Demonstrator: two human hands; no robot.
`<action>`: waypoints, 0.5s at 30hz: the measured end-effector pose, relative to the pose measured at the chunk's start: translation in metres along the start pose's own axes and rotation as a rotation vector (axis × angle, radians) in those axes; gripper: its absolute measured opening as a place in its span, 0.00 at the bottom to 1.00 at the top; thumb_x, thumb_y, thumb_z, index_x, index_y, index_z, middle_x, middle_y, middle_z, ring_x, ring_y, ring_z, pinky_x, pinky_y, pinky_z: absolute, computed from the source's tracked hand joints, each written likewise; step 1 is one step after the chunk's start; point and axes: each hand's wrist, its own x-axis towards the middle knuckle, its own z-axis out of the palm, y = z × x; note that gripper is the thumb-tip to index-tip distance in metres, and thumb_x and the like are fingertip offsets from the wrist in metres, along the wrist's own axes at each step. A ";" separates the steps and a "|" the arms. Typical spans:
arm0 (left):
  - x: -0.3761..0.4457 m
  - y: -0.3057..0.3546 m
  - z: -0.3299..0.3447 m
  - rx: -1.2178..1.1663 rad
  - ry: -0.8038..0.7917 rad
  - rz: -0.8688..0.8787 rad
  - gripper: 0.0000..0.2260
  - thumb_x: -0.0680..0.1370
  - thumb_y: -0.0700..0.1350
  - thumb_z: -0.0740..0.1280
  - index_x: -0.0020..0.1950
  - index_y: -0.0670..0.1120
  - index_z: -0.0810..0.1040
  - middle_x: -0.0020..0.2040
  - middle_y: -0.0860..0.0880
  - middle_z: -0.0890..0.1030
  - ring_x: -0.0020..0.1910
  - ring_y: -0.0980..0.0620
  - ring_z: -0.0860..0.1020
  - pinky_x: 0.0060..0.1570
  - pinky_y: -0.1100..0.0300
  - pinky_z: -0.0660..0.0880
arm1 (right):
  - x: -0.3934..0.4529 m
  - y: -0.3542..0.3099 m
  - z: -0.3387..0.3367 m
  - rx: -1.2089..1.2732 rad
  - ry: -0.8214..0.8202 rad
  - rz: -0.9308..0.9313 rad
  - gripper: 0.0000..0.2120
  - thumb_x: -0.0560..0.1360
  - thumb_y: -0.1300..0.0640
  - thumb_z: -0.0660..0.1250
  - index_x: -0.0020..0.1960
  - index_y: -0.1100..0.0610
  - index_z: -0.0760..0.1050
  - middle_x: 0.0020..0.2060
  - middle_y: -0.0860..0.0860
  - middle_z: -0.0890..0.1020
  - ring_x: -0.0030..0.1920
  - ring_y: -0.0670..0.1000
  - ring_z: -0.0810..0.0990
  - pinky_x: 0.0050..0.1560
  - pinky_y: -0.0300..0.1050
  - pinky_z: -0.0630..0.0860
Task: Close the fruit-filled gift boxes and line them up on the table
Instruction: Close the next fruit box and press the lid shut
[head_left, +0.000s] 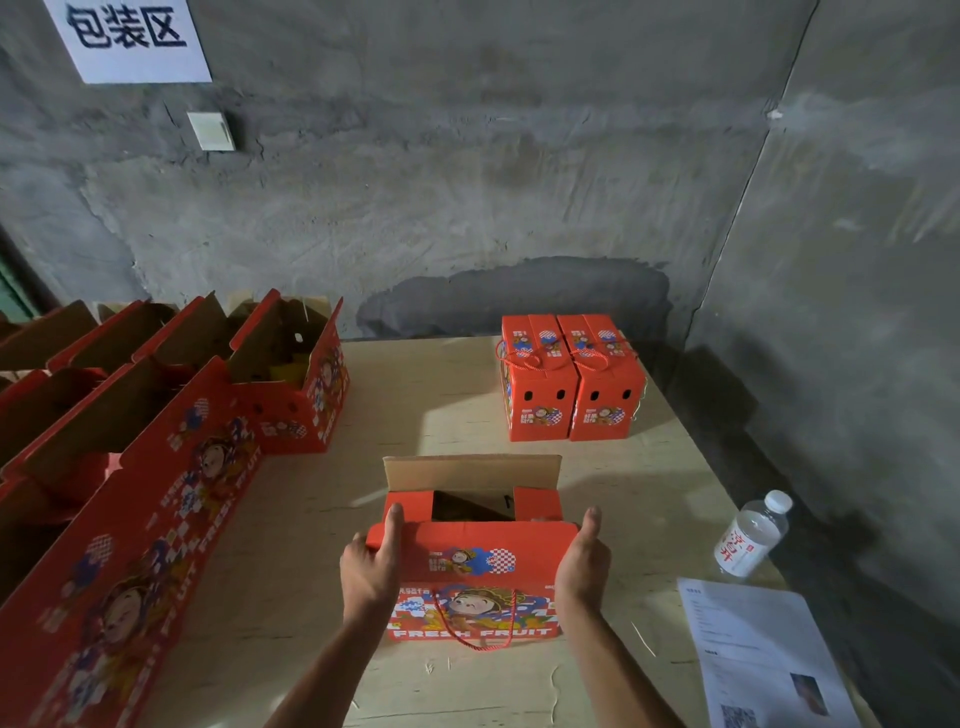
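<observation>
A red gift box printed "FRESH FRUIT" stands on the table in front of me, its red cord handle hanging down the front. Its near top flap is folded over; the far brown flap still stands up, leaving a dark gap. My left hand holds the box's left end with the thumb lying on the top flap. My right hand holds the right end the same way. Two closed red boxes stand side by side at the far right of the table.
Several open red boxes with raised flaps crowd the left side. A water bottle stands near the right edge, beside printed paper sheets. The plywood table meets a concrete wall at the back and right.
</observation>
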 end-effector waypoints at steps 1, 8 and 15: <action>0.000 0.000 0.000 0.004 0.000 -0.003 0.32 0.70 0.75 0.63 0.35 0.44 0.72 0.33 0.40 0.78 0.33 0.42 0.79 0.35 0.47 0.78 | 0.000 0.000 0.000 0.000 0.001 -0.005 0.38 0.72 0.25 0.43 0.34 0.59 0.68 0.31 0.56 0.83 0.32 0.56 0.84 0.31 0.40 0.74; 0.001 0.001 -0.001 0.016 -0.022 -0.009 0.34 0.67 0.79 0.62 0.35 0.46 0.71 0.34 0.41 0.79 0.33 0.43 0.80 0.33 0.51 0.78 | 0.000 0.000 0.001 -0.002 0.006 -0.025 0.37 0.74 0.27 0.44 0.34 0.61 0.67 0.32 0.58 0.82 0.33 0.58 0.84 0.36 0.42 0.76; 0.000 0.005 -0.001 0.035 -0.027 -0.011 0.35 0.68 0.78 0.61 0.36 0.43 0.71 0.35 0.38 0.80 0.34 0.41 0.81 0.36 0.49 0.80 | -0.003 -0.002 0.002 -0.003 0.024 -0.053 0.32 0.77 0.31 0.44 0.32 0.58 0.62 0.27 0.56 0.75 0.28 0.55 0.76 0.31 0.38 0.68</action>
